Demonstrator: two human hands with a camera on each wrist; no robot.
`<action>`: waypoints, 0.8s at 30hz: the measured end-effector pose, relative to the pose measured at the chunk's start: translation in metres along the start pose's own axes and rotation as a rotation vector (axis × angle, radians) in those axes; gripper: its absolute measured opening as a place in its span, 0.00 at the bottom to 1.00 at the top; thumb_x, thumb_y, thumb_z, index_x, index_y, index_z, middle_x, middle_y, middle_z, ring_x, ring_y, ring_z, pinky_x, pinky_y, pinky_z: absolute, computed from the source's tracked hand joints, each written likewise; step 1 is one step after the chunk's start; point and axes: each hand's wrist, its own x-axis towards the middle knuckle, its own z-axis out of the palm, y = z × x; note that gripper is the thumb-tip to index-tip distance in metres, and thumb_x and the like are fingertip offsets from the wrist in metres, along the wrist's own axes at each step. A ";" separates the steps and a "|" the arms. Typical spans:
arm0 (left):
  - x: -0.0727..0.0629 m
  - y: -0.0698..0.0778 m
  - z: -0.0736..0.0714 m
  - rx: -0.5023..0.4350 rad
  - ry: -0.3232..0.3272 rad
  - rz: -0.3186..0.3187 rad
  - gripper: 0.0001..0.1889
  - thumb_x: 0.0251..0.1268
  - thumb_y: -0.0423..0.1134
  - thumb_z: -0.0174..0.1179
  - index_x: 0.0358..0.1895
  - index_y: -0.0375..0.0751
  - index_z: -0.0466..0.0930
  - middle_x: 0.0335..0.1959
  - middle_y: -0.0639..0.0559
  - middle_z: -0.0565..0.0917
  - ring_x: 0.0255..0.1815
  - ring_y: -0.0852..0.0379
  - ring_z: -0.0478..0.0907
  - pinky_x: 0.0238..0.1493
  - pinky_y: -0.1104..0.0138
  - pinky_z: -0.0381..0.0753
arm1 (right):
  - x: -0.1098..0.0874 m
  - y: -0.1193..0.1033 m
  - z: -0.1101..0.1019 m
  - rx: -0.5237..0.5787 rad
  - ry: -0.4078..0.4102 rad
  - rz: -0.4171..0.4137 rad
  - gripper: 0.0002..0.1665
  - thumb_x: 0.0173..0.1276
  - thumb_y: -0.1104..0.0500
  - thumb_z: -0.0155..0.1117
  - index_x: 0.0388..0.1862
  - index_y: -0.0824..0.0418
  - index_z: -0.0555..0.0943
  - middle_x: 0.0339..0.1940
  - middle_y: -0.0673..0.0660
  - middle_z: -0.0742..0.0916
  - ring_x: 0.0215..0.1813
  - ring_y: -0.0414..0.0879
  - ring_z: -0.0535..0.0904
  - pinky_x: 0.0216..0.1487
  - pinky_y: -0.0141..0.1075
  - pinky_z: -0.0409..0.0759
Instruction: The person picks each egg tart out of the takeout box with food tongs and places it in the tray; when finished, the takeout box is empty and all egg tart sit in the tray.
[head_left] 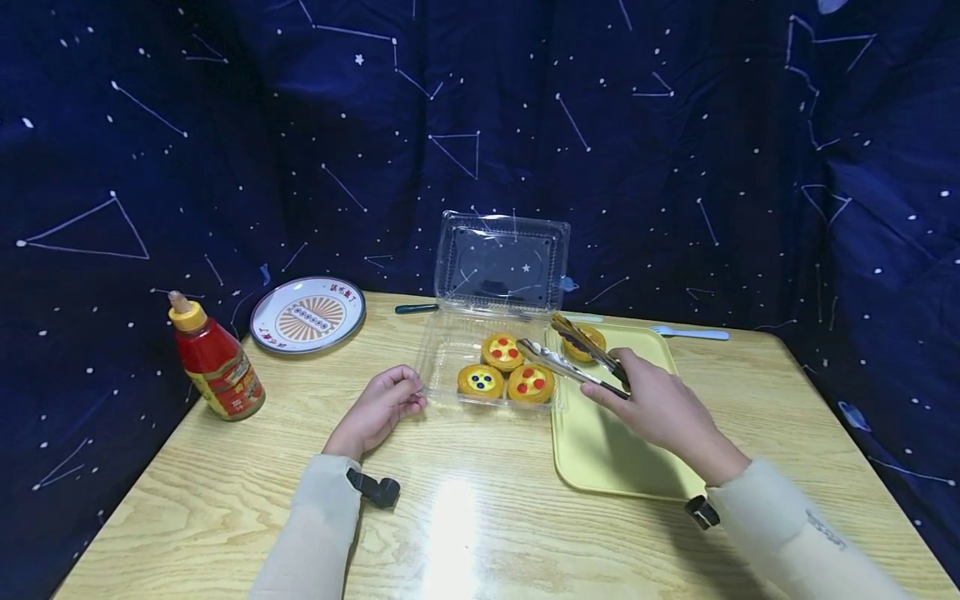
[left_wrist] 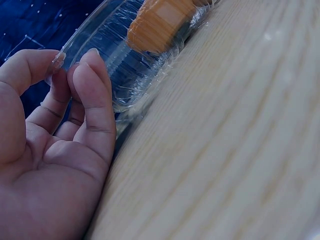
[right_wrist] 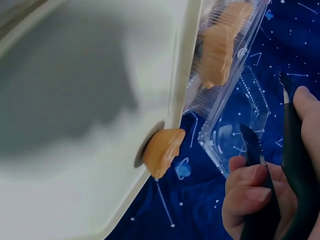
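Observation:
My left hand (head_left: 381,407) pinches the left rim of a clear plastic clamshell box (left_wrist: 120,60) between thumb and fingers. Inside the box sit three egg tarts: one with blue dots (head_left: 480,382), one with red dots (head_left: 502,351) at the back, and another red-dotted tart (head_left: 531,384). My right hand (head_left: 663,407) grips metal tongs (head_left: 551,360) by their dark handles, the tips spread apart and holding nothing. One tart (right_wrist: 162,151) stands at the far left of a yellow tray (head_left: 622,454), partly hidden behind the tongs in the head view.
The box's lid (head_left: 502,265) stands up at the back against the starry curtain (head_left: 480,100). To the left are a plate (head_left: 309,315) and a red sauce bottle (head_left: 221,371). A dark-handled utensil (head_left: 416,308) and a blue fork (head_left: 693,333) lie along the back edge.

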 end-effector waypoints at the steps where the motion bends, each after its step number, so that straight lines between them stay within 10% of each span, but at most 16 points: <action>1: 0.000 0.000 0.000 -0.001 0.000 0.000 0.03 0.73 0.31 0.50 0.39 0.34 0.71 0.36 0.44 0.75 0.35 0.56 0.78 0.38 0.71 0.81 | 0.001 -0.002 0.000 -0.001 0.000 -0.007 0.52 0.60 0.18 0.47 0.65 0.58 0.69 0.45 0.59 0.84 0.37 0.52 0.78 0.31 0.48 0.74; 24: 0.002 0.000 0.000 -0.015 0.014 -0.011 0.03 0.73 0.30 0.51 0.38 0.36 0.71 0.37 0.42 0.75 0.35 0.57 0.78 0.39 0.72 0.81 | 0.034 -0.033 0.019 -0.071 0.018 -0.118 0.34 0.62 0.29 0.62 0.48 0.57 0.80 0.28 0.52 0.82 0.22 0.48 0.73 0.15 0.41 0.66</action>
